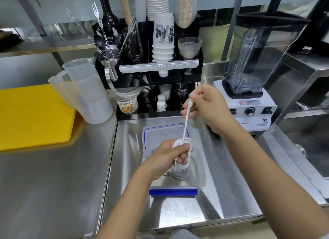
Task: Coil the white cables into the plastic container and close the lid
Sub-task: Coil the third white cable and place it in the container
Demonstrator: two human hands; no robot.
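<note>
Far left, a yellow cutting board [33, 114] lies flat on the steel counter [53, 185]. Just right of it we note two clear measuring jugs [83, 94], one nested behind the other. Behind them, a black organiser rack [156, 75] holds forks and spoons in a metal cup [108, 59], stacked paper cups [162, 37] and a small clear cup [189, 47].

Centre, near us: the plastic container [201, 169] sits open on the counter, a blue clip [173, 192] on its near edge. Its lid [160, 133], blue-trimmed, lies flat just beyond it, touching the far rim. A coiled grey-white cable [179, 174] already rests inside the container.

Our left hand [169, 158] hovers over the container, fingers curled around a bundle of white cable [184, 142] loops. From that bundle one strand runs up and slightly right to our right hand [208, 105], which pinches the cable's plug end between thumb and fingers, held above the lid.

Right, far: a blender [249, 78] with a clear jar stands on a white base. Beyond it, stainless equipment [306, 89] fills the edge.
</note>
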